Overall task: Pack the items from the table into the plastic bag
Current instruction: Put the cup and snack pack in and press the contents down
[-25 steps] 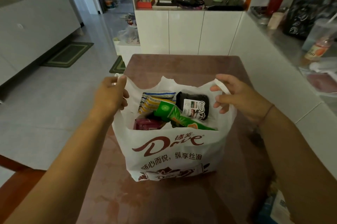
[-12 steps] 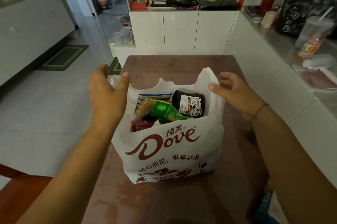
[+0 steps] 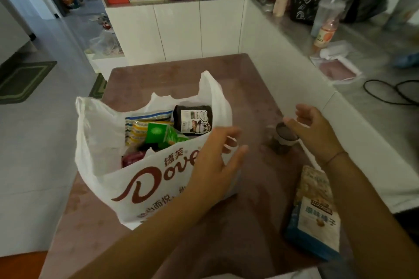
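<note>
A white plastic bag (image 3: 136, 179) with a brown Dove print stands open on the reddish-brown table (image 3: 254, 88). Inside it I see a dark packet with a panda label (image 3: 193, 120), a green packet (image 3: 163, 134), a striped packet (image 3: 140, 124) and something red (image 3: 132, 158). My left hand (image 3: 215, 165) lies against the bag's right front wall, fingers spread, holding nothing. My right hand (image 3: 315, 133) hovers open just right of a small jar with a dark lid (image 3: 284, 139) on the table. A blue and beige snack box (image 3: 314, 215) lies flat near the table's right edge.
A white half wall borders the table on the right, with a grey counter (image 3: 371, 36) behind it holding bottles, a dark bag and a black cable. White cabinets (image 3: 181, 29) stand behind the table. Grey floor with green mats (image 3: 25, 79) lies to the left.
Both hands left the bag's handles. My left hand crossed to the bag's right front side; my right hand moved right, to the jar. The view swung right, bringing the jar and the box into sight.
</note>
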`<state>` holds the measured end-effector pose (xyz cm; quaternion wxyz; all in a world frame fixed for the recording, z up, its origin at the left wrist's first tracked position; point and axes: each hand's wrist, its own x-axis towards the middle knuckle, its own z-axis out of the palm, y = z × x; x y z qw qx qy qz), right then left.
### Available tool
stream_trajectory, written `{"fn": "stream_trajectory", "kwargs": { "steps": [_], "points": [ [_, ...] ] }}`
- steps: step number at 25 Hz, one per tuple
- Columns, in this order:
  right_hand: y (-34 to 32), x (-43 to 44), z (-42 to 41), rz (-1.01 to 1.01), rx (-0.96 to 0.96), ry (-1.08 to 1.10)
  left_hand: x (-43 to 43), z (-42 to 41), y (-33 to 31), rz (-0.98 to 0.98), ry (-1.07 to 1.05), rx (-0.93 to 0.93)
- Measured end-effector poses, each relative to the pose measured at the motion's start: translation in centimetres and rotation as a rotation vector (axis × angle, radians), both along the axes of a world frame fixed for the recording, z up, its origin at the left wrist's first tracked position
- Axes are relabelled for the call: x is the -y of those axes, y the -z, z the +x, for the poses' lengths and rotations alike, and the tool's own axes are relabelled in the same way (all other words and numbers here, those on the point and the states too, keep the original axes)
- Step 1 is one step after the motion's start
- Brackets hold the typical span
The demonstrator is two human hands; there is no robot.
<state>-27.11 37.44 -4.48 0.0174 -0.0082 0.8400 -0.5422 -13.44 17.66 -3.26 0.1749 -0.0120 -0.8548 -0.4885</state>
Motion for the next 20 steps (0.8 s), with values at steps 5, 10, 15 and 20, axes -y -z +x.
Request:
{"fn": "stream_trajectory", "kwargs": {
  "steps": [5,10,15,20],
  "points": [
    [6.7,-6.2,4.1,0.221,0.214,0.121,-6.1,-2.1,8.8,0.299,0.246,0.548],
    [11.7,-10.8,7.4,0.228,0.428,0.405,-11.1,-4.1,16.8,0.367,0.232,1.020],
    [15.7,-12.1,9.4,-0.068,0.628,0.479,-15.1,-4.5,19.3,0.723,0.331,1.233],
    [15.7,-11.8,9.8,-0.486,0.617,0.501,-16.5,-4.0,18.1,0.632,0.344,1.151]
  ]
}}
